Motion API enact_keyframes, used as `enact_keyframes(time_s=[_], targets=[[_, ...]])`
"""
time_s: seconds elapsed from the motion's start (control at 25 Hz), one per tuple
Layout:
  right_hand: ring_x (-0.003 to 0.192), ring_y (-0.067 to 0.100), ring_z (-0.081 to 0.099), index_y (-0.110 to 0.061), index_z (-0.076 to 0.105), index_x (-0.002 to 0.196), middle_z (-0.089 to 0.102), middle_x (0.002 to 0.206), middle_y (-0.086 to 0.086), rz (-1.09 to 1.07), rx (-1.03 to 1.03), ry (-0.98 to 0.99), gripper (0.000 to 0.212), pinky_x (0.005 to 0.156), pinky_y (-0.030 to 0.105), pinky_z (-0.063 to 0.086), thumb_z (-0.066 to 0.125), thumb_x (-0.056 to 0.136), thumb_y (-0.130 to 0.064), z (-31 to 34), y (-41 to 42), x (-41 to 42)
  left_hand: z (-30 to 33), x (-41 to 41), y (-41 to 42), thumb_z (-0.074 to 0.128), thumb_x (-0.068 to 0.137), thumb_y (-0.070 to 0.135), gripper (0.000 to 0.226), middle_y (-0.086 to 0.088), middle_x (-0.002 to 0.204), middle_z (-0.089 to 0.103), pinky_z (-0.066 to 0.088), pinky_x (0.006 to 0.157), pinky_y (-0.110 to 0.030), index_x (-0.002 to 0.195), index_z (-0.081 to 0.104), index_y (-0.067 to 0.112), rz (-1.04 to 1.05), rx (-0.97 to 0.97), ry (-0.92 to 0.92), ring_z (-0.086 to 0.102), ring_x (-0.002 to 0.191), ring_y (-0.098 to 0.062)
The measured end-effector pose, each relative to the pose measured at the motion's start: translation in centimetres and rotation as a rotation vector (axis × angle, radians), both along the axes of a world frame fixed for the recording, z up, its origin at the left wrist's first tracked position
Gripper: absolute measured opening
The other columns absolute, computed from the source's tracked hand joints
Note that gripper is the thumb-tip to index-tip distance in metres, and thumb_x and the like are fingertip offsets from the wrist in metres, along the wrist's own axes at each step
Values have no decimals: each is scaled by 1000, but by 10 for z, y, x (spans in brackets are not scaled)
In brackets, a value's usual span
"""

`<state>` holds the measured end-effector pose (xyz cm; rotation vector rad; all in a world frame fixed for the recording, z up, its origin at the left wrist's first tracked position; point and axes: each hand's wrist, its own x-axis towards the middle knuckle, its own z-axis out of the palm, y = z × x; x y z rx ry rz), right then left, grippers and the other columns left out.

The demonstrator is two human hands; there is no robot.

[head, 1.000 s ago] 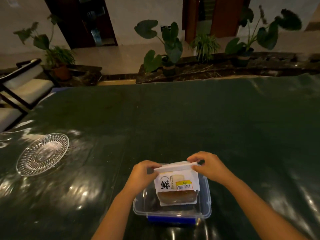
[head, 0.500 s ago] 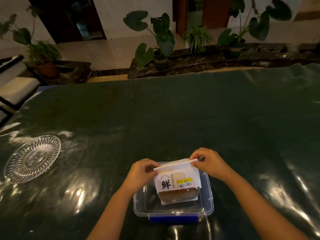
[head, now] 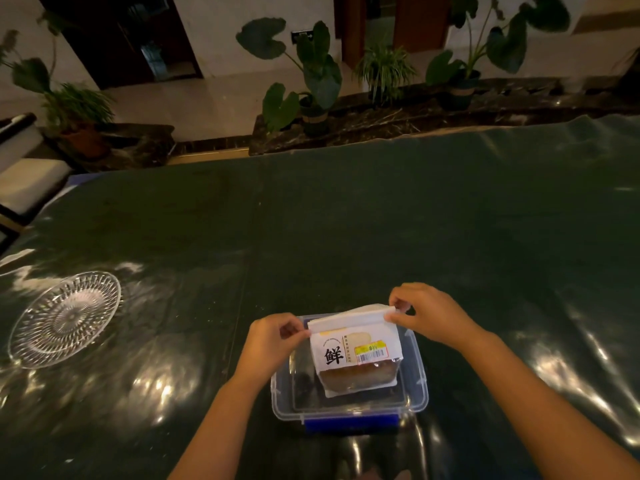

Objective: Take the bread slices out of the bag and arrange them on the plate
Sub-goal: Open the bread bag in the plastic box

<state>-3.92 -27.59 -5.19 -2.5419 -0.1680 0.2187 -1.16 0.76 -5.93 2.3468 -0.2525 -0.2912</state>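
Your left hand point(head: 273, 337) and right hand point(head: 427, 313) fingers pinch the white bread bag point(head: 353, 351) top corners, brown loaf showing, over clear tub point(head: 417, 382) on glossy dark-green tabletop point(head: 346, 220), glass plate point(head: 65, 318) left, potted plants point(head: 311, 81) behind.

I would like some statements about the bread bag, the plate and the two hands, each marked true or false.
1. Both hands pinch the top edge of the bread bag. True: the left hand holds one end, the right hand the other.
2. The bag stands in a clear plastic box. True.
3. Bread slices already lie on the glass plate. False: the plate holds nothing.
4. The plate is to the right of the box. False: it is far to its left.
5. The bag lies flat on the table. False: it stands upright in the box.
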Motion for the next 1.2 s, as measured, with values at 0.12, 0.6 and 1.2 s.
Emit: enact_keyframes(time_s=[0.12, 0.6, 1.2], targets=[[78, 4, 57, -28, 59, 79, 59, 85, -10, -51, 33, 6, 9, 70, 22, 52, 65, 78, -34, 1, -5, -7, -3, -2, -1, 74, 76, 19, 20, 8, 63, 65, 42, 53, -12, 63, 62, 29, 66, -46, -17, 60, 58, 2], [85, 5, 55, -27, 53, 111, 51, 95, -12, -274, 277, -51, 41, 71, 14, 48, 69, 76, -13, -6, 22, -28, 2, -7, -8, 74, 74, 16, 59, 24, 118, 36, 51, 85, -22, 117, 42, 40, -175, 26, -93, 51, 104, -1], [91, 2, 52, -25, 62, 96, 47, 99, -10, -208, 290, -151, 21, 66, 6, 46, 67, 78, -15, -8, 24, -23, -3, -7, -9, 67, 80, 18, 30, 26, 96, 48, 45, 73, -8, 102, 56, 35, -209, -44, -192, 51, 93, 9]])
